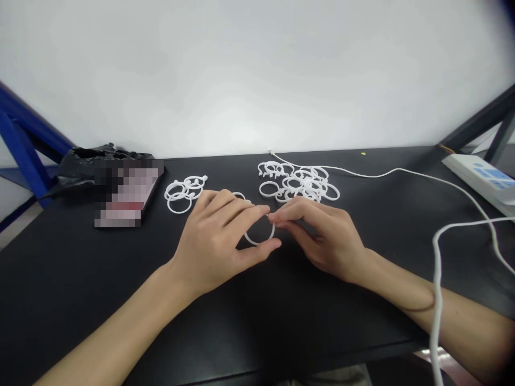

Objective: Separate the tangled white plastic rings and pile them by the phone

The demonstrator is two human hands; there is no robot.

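Both my hands meet over the middle of a black table [80,279]. My left hand [219,236] pinches a white plastic ring [257,239] between thumb and fingers. My right hand [322,233] pinches the same ring from the right side with its fingertips. The ring hangs just above the tabletop. Behind my right hand lies a pile of several white rings [300,182]. A smaller group of white rings [184,192] lies behind my left hand.
A flat box [126,195] and a black plastic bag [86,161] sit at the back left. A white cable [402,174] runs across the right side, and a thicker white cord [436,300] hangs near my right forearm. A white power strip [483,179] lies far right.
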